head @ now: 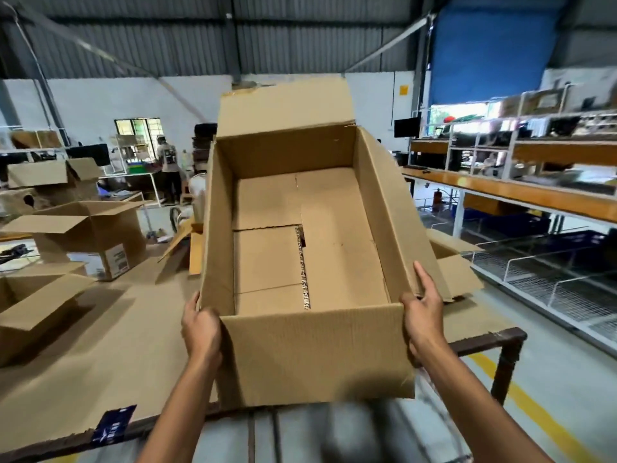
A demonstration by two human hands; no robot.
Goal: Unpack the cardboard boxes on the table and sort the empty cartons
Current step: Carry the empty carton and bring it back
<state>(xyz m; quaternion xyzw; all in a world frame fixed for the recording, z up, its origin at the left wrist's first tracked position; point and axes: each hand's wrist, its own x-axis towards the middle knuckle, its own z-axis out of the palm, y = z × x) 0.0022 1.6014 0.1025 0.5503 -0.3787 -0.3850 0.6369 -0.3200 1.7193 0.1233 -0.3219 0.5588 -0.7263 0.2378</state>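
Covering the table (133,345) is a flat sheet of brown cardboard. A dark steel frame shows along the table's near and right edges.

Room layout, by clock face from the viewer:
- 9 to 10 o'clock: two open boxes (100,235) on the table, flaps up; more cartons are stacked behind them.
- 11 o'clock: a person (168,165) stands far back, facing away.
- 1 o'clock: a blue door (484,51) set in the far wall.
- 2 to 3 o'clock: long shelves (534,192) with wooden decks, and wire racks below them.
- 5 o'clock: a yellow line (534,412) on the grey floor.

The carton (314,355) sits at centre, raised over the table's near edge and tilted so its open top faces the viewer. Its inside shows only bottom flaps and a tape strip. The far flap stands upright.

The left hand (200,332) grips the near left corner, fingers wrapped round the outside wall. The right hand (422,312) grips the near right corner, thumb lying up along the right wall. Both forearms reach forward, nearly straight.
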